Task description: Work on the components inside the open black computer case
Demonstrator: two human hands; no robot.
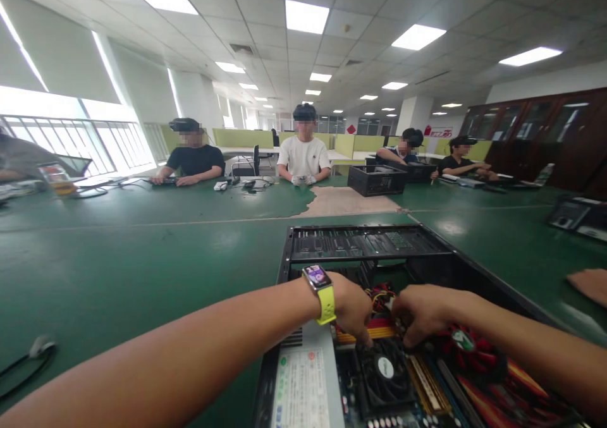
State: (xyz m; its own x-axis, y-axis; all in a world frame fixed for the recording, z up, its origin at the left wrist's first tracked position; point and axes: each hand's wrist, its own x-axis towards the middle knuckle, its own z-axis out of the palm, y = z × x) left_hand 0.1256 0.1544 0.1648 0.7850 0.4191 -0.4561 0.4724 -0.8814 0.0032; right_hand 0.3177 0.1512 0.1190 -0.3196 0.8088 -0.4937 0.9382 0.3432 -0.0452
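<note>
An open black computer case lies in front of me, and both of my hands reach inside it. My left hand, with a watch on a lime-green strap at the wrist, has its fingers bent down at a bundle of red, yellow and black cables. Opposite it, my right hand has curled fingers at the same cables; what its fingertips grip is hidden. Below the hands sits a black CPU cooler fan. Gold-coloured memory modules stand beside it. A labelled power supply fills the left side.
A red graphics card fan lies under my right forearm. A cable end rests at the left on the green table. Across it, several people sit near another black case. Someone's hand is at the right edge.
</note>
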